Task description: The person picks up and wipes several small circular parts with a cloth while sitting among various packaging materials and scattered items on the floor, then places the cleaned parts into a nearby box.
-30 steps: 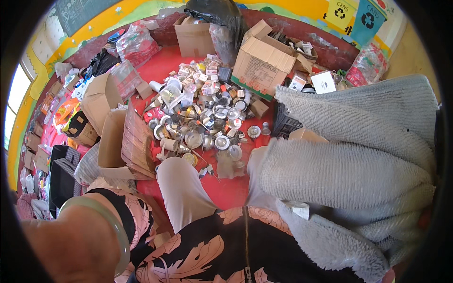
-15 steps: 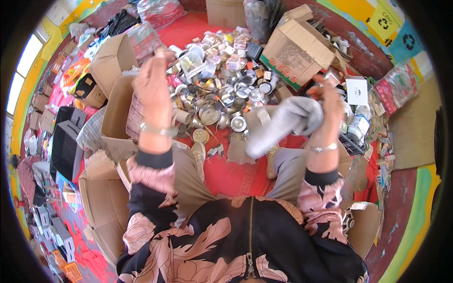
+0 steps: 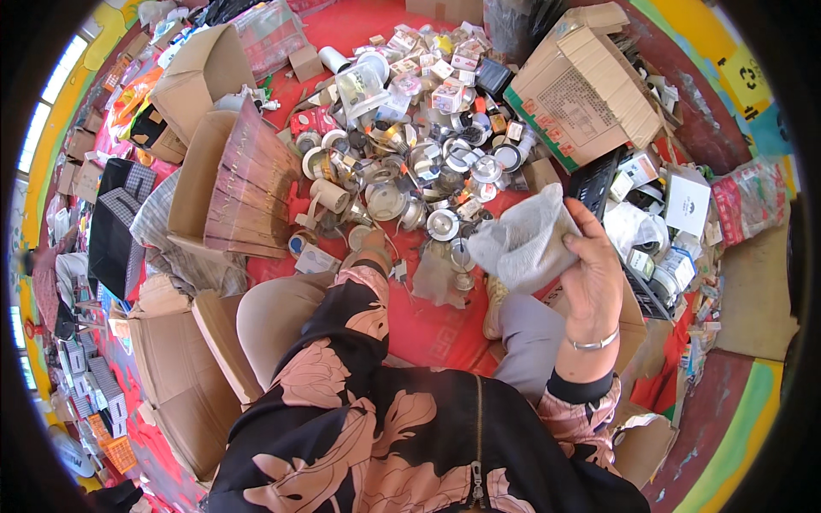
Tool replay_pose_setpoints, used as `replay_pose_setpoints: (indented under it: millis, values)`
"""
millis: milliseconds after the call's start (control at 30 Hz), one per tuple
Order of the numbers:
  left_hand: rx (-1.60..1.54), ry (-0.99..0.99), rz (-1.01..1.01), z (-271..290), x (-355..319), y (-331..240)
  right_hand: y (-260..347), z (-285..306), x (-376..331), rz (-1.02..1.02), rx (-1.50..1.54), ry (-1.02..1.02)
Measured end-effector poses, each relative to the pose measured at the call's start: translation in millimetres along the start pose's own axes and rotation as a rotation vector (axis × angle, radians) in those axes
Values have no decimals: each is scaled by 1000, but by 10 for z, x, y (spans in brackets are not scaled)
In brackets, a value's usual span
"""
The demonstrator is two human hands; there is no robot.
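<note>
Between the thumb and fingers of my right hand [image 3: 594, 261] is a whitish foam pouch [image 3: 523, 244], raised over the right side of the floor and crumpled at its top. My left hand [image 3: 372, 248] reaches down to the near edge of a heap of light fittings [image 3: 419, 162]. It is at a small round pale disc [image 3: 358, 236], partly covered by the hand; its fingers are mostly hidden, so I cannot tell whether it grips the disc. A small white box [image 3: 315, 260] lies just left of that hand. A crumpled translucent bag [image 3: 438, 278] rests on the red floor between my feet.
An opened carton [image 3: 248, 184] stands at the left, with another brown carton [image 3: 184, 376] nearer me. A tilted cardboard box [image 3: 581, 94] sits at the back right. Beside my right hand, a black crate [image 3: 643, 295] holds packages and a white box [image 3: 687, 201].
My left hand has come down from its raised position to the heap's near edge. The pouch, blurred and swinging before, now hangs steadier in my right hand. The view has shifted.
</note>
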State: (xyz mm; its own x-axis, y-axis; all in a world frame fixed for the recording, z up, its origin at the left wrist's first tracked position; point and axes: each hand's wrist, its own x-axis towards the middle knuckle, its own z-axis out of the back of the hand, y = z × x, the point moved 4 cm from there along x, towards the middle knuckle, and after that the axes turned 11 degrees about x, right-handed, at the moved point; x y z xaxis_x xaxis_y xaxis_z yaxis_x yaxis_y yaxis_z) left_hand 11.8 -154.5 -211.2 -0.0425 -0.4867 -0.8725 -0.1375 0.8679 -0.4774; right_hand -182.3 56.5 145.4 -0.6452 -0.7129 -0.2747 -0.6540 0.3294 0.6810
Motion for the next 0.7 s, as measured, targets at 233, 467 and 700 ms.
replay_pose_setpoints:
  millis: [233, 467, 700]
  values:
    - [-199, -48, -5, -40, 776, 113, -68, 82, 68, -78, 56, -52]
    - [-403, -72, 71, -395, 742, -97, -110, 54, 105, -84, 52, -84]
    - [-425, -78, -71, -113, 514, -27, -154, 122, 74, -121, 66, -49]
